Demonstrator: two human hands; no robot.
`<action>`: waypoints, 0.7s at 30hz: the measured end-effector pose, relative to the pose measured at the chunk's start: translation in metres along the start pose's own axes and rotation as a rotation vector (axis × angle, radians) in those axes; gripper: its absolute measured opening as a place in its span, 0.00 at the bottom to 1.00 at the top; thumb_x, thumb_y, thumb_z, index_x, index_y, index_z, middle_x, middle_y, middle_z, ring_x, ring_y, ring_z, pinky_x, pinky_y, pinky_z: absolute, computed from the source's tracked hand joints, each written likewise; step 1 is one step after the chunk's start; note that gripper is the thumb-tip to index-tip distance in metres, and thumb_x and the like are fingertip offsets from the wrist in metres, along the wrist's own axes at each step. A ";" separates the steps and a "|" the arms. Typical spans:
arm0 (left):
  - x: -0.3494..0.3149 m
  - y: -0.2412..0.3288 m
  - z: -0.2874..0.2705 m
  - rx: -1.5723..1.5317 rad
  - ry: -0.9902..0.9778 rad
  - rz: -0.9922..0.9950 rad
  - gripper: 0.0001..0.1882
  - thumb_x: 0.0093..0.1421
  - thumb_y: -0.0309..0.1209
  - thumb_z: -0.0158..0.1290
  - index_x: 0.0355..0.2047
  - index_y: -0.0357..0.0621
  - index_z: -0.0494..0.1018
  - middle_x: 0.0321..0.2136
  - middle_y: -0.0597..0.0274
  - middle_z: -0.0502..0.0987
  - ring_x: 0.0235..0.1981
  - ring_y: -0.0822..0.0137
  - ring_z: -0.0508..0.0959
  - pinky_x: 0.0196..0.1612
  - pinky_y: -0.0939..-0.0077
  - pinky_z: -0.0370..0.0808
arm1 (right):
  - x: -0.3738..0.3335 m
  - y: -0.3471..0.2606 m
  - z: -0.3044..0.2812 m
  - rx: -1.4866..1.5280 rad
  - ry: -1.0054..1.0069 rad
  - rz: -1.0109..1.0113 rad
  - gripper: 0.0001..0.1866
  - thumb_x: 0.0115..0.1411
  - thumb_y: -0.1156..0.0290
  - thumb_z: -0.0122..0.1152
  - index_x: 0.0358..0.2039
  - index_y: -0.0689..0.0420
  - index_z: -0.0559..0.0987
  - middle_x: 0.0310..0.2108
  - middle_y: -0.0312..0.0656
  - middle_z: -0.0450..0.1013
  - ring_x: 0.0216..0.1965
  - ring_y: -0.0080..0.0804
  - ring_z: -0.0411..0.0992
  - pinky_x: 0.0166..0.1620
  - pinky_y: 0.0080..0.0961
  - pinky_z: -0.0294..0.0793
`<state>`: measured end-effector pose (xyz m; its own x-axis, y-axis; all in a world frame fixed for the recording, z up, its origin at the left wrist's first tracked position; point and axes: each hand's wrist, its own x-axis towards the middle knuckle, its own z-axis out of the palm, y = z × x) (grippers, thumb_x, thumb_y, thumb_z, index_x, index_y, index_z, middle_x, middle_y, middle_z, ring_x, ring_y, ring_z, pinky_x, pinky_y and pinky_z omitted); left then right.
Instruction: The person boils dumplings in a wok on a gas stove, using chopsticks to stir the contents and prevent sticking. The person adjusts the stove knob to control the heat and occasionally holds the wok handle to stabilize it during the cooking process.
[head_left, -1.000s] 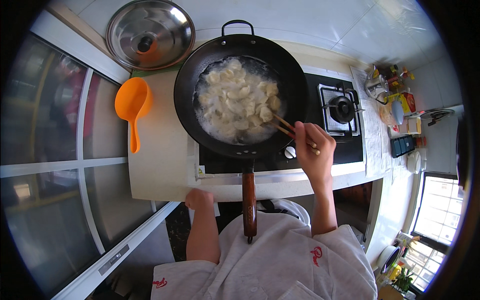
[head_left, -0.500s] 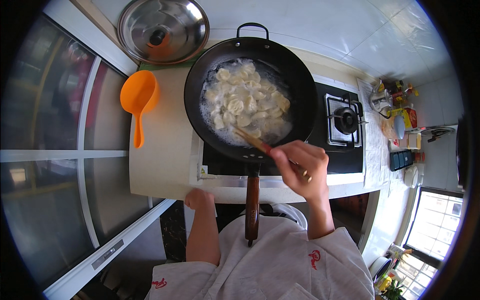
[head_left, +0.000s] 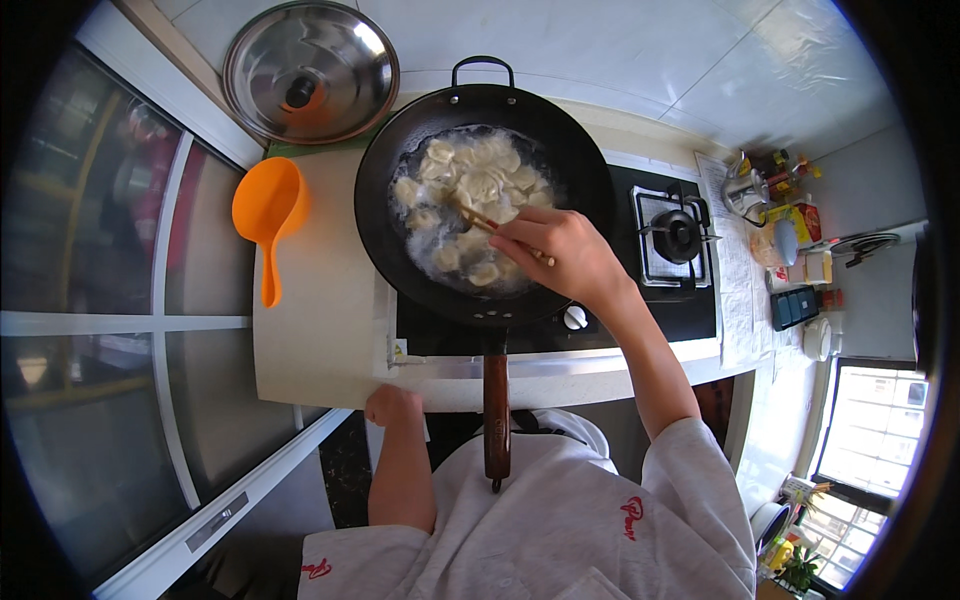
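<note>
Many pale, plump, folded dumplings [head_left: 482, 186] crowd frothy water [head_left: 424, 248] in the black wok [head_left: 585, 165]; the right hand [head_left: 563, 250] grasps wooden chopsticks [head_left: 477, 218] among them, while the left hand [head_left: 394, 405] is clenched by the countertop [head_left: 322, 320].

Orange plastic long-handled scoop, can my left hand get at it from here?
Probably yes: only bare, pale countertop lies between your left hand, at its front edge, and the orange scoop.

Pale tiled wall [head_left: 620, 50] behind; white-framed glass panels [head_left: 85, 410] at left; bright gridded window [head_left: 875, 425] lower right.
</note>
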<state>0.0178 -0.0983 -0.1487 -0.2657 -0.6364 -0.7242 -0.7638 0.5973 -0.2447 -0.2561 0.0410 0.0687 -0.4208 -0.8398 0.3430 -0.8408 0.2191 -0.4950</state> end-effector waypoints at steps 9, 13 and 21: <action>0.039 -0.002 0.037 -0.062 -0.105 -0.141 0.21 0.58 0.48 0.50 0.39 0.43 0.79 0.31 0.63 0.81 0.32 0.64 0.81 0.30 0.71 0.75 | -0.019 -0.002 -0.019 -0.018 0.205 0.203 0.05 0.55 0.72 0.63 0.26 0.60 0.80 0.21 0.44 0.72 0.21 0.45 0.71 0.24 0.32 0.71; 0.002 0.001 -0.005 0.088 -0.117 0.001 0.21 0.59 0.47 0.49 0.38 0.44 0.80 0.31 0.63 0.81 0.31 0.64 0.81 0.29 0.71 0.75 | -0.035 -0.017 -0.035 -0.004 0.311 0.281 0.06 0.57 0.72 0.63 0.25 0.61 0.80 0.17 0.43 0.70 0.16 0.41 0.69 0.20 0.28 0.66; -0.004 0.005 -0.012 0.134 -0.085 -0.012 0.18 0.52 0.39 0.56 0.43 0.46 0.77 0.39 0.61 0.80 0.38 0.62 0.81 0.29 0.66 0.78 | -0.073 -0.045 -0.066 -0.051 0.517 0.346 0.10 0.59 0.75 0.56 0.24 0.61 0.82 0.13 0.38 0.68 0.12 0.22 0.63 0.17 0.20 0.56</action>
<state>0.0078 -0.0985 -0.1388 -0.2024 -0.6037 -0.7711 -0.6800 0.6533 -0.3329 -0.2098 0.1249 0.1188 -0.7715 -0.3694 0.5180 -0.6360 0.4700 -0.6120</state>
